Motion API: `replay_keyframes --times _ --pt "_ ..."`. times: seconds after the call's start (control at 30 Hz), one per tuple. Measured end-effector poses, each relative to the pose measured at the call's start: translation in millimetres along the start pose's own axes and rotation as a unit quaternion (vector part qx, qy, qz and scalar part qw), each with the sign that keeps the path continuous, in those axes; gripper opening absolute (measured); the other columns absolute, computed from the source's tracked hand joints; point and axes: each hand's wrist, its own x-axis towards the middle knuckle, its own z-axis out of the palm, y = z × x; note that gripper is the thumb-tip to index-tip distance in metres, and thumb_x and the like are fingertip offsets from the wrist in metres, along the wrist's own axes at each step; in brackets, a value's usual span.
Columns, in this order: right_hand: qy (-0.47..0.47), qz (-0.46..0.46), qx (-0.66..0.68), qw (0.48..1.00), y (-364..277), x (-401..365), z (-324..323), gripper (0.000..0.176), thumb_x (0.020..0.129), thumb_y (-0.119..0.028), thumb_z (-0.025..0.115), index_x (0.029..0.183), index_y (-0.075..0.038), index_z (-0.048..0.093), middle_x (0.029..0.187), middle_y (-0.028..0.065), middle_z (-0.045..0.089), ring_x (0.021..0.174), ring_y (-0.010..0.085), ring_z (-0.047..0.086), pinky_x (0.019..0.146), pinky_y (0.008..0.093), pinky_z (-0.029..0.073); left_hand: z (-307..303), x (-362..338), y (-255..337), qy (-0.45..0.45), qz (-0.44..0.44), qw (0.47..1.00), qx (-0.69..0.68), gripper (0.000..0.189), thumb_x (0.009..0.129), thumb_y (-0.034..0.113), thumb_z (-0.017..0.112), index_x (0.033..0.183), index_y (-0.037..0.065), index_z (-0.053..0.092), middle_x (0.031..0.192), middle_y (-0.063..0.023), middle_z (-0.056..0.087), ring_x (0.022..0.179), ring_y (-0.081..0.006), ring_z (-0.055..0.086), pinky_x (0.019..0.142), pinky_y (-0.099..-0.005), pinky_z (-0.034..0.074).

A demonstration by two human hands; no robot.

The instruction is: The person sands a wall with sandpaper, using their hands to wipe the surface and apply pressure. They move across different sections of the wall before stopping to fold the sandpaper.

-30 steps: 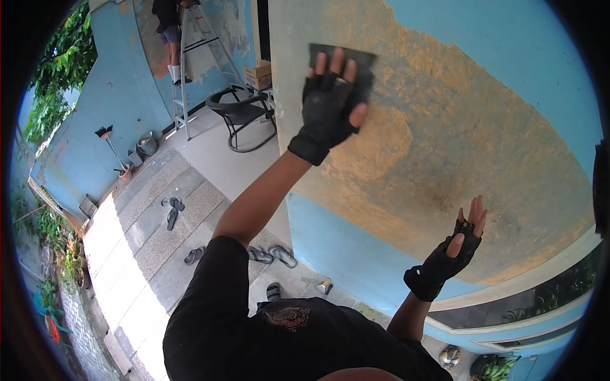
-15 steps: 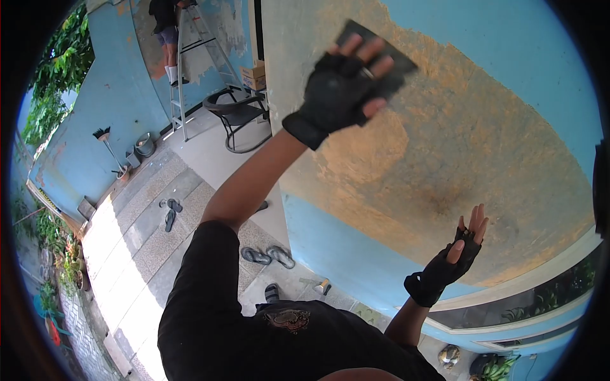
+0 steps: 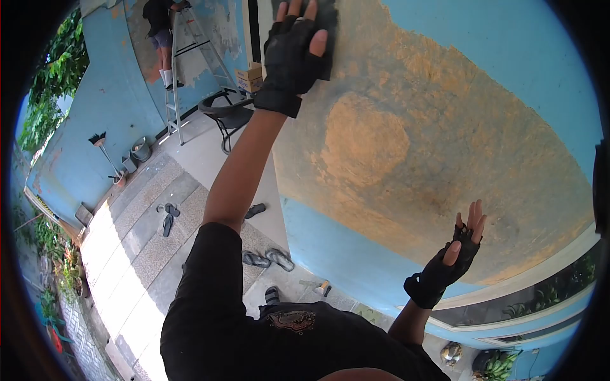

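Note:
My left hand (image 3: 289,66), in a black fingerless glove, is raised high against the wall (image 3: 438,108). Under its palm and fingers lies a dark, flat sheet of sandpaper (image 3: 326,62), its right edge showing past the thumb. Blue paint has come off around there, leaving a large grey and orange-tan patch. Lower down to the right, my right hand (image 3: 460,253), gloved the same way, holds nothing. Its fingers stretch upward, fingertips right at the patch.
Another person (image 3: 160,28) stands on a stepladder (image 3: 176,82) at the far wall. Beside the near wall are a dark chair (image 3: 225,114) and cardboard boxes (image 3: 249,77). Sandals (image 3: 279,259) and a brush (image 3: 324,288) lie on the floor near my feet.
My left hand has swept left and upward across the wall with the sandpaper, to the patch's left edge. My right hand has stayed almost in place.

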Motion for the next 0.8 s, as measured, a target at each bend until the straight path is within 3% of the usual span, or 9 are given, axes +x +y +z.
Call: replay_keyframes --times 0.03,0.1,0.17,0.23,0.3,0.4,0.5,0.63,0.8 --pt "-0.004 0.006 -0.011 1.0 1.4 -0.6 -4.6 0.076 0.105 -0.046 0.047 0.161 0.001 0.027 0.16 0.0275 0.039 0.149 0.0394 0.039 0.117 0.0538 0.036 0.6 -9.0 -5.7 0.01 -0.053 0.998 -0.022 0.066 0.098 0.047 0.056 0.151 0.007 0.05 0.162 -0.0181 0.04 0.15 -0.0378 0.036 0.118 -0.056 0.029" --pt "-0.005 0.012 -0.02 1.0 4.5 -2.3 -12.5 0.075 0.104 -0.045 0.046 0.161 0.001 0.027 0.16 0.0273 0.038 0.149 0.0394 0.039 0.117 0.0538 0.036 7.2 -59.7 25.8 -0.033 0.02 0.998 0.054 0.07 0.1 0.053 0.05 0.151 0.006 0.049 0.162 -0.0197 0.039 0.152 -0.0367 0.034 0.121 -0.055 0.025" --pt "0.014 0.02 -0.029 0.999 8.2 -2.5 -14.1 0.075 0.104 -0.045 0.046 0.16 0.001 0.027 0.16 0.0273 0.039 0.148 0.0397 0.039 0.117 0.0537 0.036 3.3 -94.9 83.4 -0.171 0.093 0.981 0.009 0.069 0.099 0.063 0.042 0.151 0.02 0.052 0.163 -0.0079 0.041 0.152 -0.0316 0.034 0.124 -0.0496 0.022" --pt "0.013 0.016 -0.024 0.999 4.0 0.8 -7.5 0.074 0.105 -0.045 0.046 0.16 0.001 0.028 0.16 0.0272 0.039 0.148 0.0397 0.039 0.116 0.0536 0.037 5.2 -77.7 95.4 -0.211 0.139 0.966 -0.056 0.063 0.098 0.062 0.048 0.148 0.024 0.055 0.163 -0.0021 0.041 0.153 -0.0286 0.033 0.124 -0.0483 0.024" --pt "0.015 0.011 -0.016 1.0 0.4 3.0 1.9 0.074 0.105 -0.045 0.045 0.16 0.001 0.028 0.16 0.0271 0.039 0.148 0.0397 0.039 0.116 0.0535 0.037 8.6 -27.0 60.9 -0.134 0.179 0.975 0.019 0.06 0.097 0.058 0.053 0.145 0.024 0.058 0.162 -0.002 0.043 0.152 -0.0277 0.035 0.122 -0.0482 0.027" --pt "0.004 -0.011 -0.001 1.0 -2.0 2.1 6.9 0.076 0.105 -0.046 0.048 0.16 0.002 0.027 0.159 0.0276 0.039 0.148 0.0397 0.04 0.117 0.0531 0.037 -0.2 23.6 -6.7 0.008 0.009 1.0 -0.015 0.057 0.1 0.042 0.054 0.146 0.009 0.057 0.158 -0.0167 0.045 0.149 -0.0369 0.037 0.118 -0.0529 0.033" --pt "-0.005 0.002 -0.003 1.0 0.4 2.0 5.5 0.076 0.105 -0.046 0.047 0.16 0.003 0.027 0.159 0.0274 0.039 0.148 0.0396 0.04 0.117 0.0529 0.037 0.2 -29.6 -1.1 -0.022 0.048 0.998 0.045 0.06 0.101 0.046 0.05 0.149 0.01 0.055 0.161 -0.0161 0.042 0.151 -0.0377 0.035 0.12 -0.0544 0.031" --pt "-0.004 -0.002 -0.007 1.0 -0.9 3.5 11.2 0.071 0.106 -0.044 0.044 0.159 0.001 0.03 0.159 0.0258 0.04 0.148 0.0392 0.039 0.116 0.0532 0.038 -9.7 -56.8 71.9 -0.232 0.178 0.955 -0.049 0.058 0.096 0.055 0.055 0.143 0.023 0.06 0.162 -0.0052 0.044 0.15 -0.0324 0.038 0.119 -0.0511 0.031" --pt "0.0 -0.012 0.017 1.0 -3.6 5.7 18.6 0.072 0.105 -0.044 0.045 0.159 0.001 0.029 0.16 0.0251 0.039 0.149 0.0388 0.039 0.117 0.0533 0.037 5.3 15.5 -8.3 0.017 0.028 0.999 0.013 0.055 0.099 0.044 0.055 0.144 0.013 0.06 0.161 -0.0123 0.043 0.147 -0.0388 0.039 0.118 -0.053 0.031"
